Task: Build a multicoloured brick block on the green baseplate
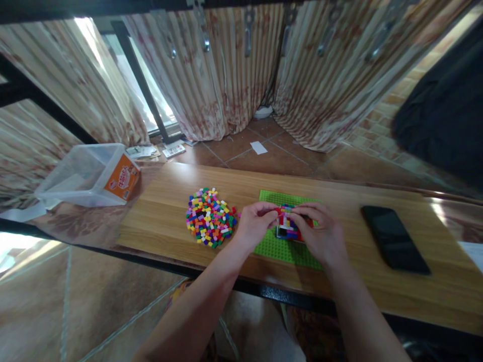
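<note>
Brick model (290, 234), right of centre on green board (290, 256): probably light, stiff, breakable; grip low sides. Left hand (255, 223), right hand (322, 233) at it; can't tell if clamped.

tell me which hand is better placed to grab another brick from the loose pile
Probably the left hand: it is beside the loose pile, while the right hand is on the far side of the brick build.
</note>
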The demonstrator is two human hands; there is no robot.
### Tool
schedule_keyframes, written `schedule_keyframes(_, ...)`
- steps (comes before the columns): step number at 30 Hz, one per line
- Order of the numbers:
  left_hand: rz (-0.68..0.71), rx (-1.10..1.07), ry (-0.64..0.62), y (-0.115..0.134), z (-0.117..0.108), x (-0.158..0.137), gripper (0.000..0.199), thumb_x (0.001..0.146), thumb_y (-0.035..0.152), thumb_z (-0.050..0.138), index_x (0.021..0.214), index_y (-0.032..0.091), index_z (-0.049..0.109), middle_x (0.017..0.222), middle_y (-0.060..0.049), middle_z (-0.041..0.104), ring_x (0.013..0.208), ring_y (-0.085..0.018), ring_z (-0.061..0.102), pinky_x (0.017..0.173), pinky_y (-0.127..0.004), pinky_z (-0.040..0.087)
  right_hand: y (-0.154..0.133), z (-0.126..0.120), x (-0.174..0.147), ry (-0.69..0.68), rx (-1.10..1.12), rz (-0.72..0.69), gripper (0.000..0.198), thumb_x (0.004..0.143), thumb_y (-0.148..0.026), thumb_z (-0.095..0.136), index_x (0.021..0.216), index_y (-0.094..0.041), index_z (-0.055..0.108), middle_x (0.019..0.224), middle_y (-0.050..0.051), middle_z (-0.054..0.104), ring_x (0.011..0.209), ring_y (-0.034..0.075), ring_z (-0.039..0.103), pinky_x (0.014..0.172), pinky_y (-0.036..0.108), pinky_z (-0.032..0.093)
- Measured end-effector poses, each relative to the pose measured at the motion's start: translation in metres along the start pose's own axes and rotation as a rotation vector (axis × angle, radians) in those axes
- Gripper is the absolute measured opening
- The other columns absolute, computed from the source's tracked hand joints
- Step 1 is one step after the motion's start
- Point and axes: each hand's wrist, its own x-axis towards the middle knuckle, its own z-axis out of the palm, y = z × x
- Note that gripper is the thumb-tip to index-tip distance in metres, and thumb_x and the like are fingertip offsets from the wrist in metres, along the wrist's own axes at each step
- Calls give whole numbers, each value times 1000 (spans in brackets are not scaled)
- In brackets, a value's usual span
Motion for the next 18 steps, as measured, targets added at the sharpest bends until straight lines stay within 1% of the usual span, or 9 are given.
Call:
schedule_keyframes(3, 4, -5, -29, 1, 1, -1, 16, 68, 24, 77, 79, 14, 71, 63, 0, 66, 54, -9, 56, 55, -23, 41, -11, -2, -1, -34, 70, 8, 18, 89, -40, 66, 90, -26, 77, 100, 7, 71, 97, 24, 65, 91, 45, 51)
schedule_keyframes(5, 11, -15, -55, 1, 2, -2, 18, 68, 25, 78, 80, 13, 71, 64, 0, 67, 54, -9, 57, 56, -23, 42, -17, -2, -2, -56, 96, 16, 19, 89, -41, 66, 92, -26, 77, 102, 7, 72, 98, 25, 65, 91, 45, 51)
schedule_keyframes(9, 19, -26, -82, -1, 6, -5, 19, 69, 25, 78, 83, 13, 71, 65, -1, 68, 52, -9, 57, 55, -23, 43, -21, 1, -2, -50, 136, 37, 18, 90, -39, 65, 89, -26, 77, 99, 6, 72, 96, 24, 65, 89, 45, 51)
schedule_keyframes(12, 23, -19, -95, -2, 7, -5, 16, 72, 23, 74, 85, 13, 71, 64, 0, 67, 52, -9, 58, 53, -22, 42, -16, -1, -1, -27, 158, 53, 17, 89, -39, 66, 86, -27, 77, 98, 5, 72, 95, 24, 66, 89, 44, 52)
schedule_keyframes(15, 54, 42, -49, -6, 3, 0, 11, 75, 18, 69, 85, 14, 70, 69, 0, 69, 54, -8, 57, 54, -21, 43, -3, -11, 0, 20, 155, 71, 16, 87, -40, 68, 85, -27, 77, 98, 4, 72, 94, 23, 66, 90, 43, 51)
schedule_keyframes(17, 91, 138, 19, -10, -1, 5, 10, 76, 15, 66, 85, 14, 71, 75, -1, 71, 59, -8, 58, 58, -21, 46, 7, -19, 1, 33, 126, 88, 17, 85, -42, 69, 85, -27, 77, 97, 4, 71, 94, 22, 66, 90, 42, 51)
schedule_keyframes(18, 112, 206, 49, -12, -3, 7, 11, 77, 13, 65, 85, 14, 71, 78, -2, 72, 63, -9, 60, 62, -22, 48, 12, -22, 1, 17, 110, 98, 18, 84, -43, 70, 84, -26, 77, 97, 4, 71, 94, 23, 66, 90, 42, 51)
